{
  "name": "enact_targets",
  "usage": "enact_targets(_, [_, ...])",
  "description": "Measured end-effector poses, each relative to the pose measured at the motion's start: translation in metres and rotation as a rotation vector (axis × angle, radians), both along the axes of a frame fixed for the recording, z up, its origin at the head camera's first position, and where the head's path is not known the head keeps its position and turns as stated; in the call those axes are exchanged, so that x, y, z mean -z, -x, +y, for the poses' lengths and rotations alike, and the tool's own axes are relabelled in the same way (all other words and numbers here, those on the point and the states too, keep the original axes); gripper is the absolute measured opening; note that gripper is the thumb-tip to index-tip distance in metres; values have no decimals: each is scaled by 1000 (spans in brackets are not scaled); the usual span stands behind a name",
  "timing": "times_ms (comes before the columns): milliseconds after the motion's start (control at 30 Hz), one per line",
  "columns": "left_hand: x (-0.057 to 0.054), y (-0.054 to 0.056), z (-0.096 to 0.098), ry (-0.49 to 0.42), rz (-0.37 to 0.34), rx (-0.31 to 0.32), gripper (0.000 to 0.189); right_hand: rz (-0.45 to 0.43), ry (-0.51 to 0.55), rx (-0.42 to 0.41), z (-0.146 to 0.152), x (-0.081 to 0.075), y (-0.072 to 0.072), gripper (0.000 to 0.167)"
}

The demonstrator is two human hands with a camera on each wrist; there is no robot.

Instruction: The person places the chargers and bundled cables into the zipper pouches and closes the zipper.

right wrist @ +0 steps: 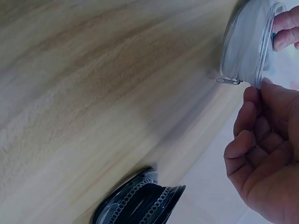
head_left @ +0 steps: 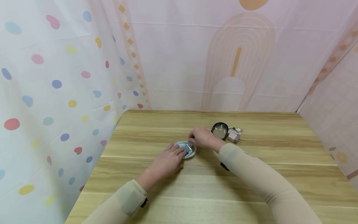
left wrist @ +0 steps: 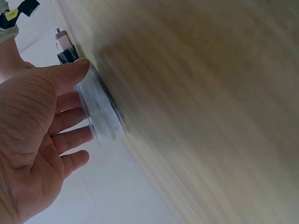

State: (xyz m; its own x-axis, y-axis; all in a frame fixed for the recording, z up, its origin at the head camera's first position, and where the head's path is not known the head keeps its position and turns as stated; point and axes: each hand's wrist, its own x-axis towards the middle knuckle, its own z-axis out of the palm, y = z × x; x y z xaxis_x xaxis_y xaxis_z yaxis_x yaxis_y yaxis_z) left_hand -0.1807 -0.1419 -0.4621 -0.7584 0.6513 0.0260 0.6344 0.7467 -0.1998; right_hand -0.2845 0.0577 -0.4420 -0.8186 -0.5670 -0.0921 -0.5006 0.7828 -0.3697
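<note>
A small clear round zip case (head_left: 193, 151) with something light blue inside sits on the wooden table. From its left, my left hand (head_left: 167, 160) rests several nearly straight fingers on its top; in the left wrist view the thumb (left wrist: 70, 74) extends alongside the clear case (left wrist: 100, 109). At its far right edge my right hand (head_left: 204, 137) pinches the rim between thumb and forefinger, the other fingers curled in. The right wrist view shows the metal zip pull (right wrist: 228, 81) hanging from the case's side, close to those pinching fingertips.
A black-rimmed case with a clear top (head_left: 219, 130) lies beyond my right wrist. Beside it are a pale pink charger plug (head_left: 233, 137) and a white cable (head_left: 235, 129). Patterned curtains (head_left: 179, 62) hang behind and left of the table (head_left: 279, 149).
</note>
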Motion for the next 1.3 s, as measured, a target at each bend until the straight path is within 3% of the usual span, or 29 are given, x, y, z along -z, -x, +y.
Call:
enact_targets(500, [-1,26,-6,-103,-83,0,52,29,-9,24,-8,2,16,20])
enact_targets(733, [-2,28,-7,-93,-110,-23,55,56,-12,31,-8,3,16,19])
enact_targets(1000, [-2,30,-10,-110,-96,-4,54,47,-12,62,-6,2,12,21])
enact_targets(1133, [-1,31,-11,-140,-101,-3,53,36,-5,78,-3,3,8,21])
enact_targets(1300, [0,33,-11,-213,-142,-45,54,-11,36,126,-1,6,3,21])
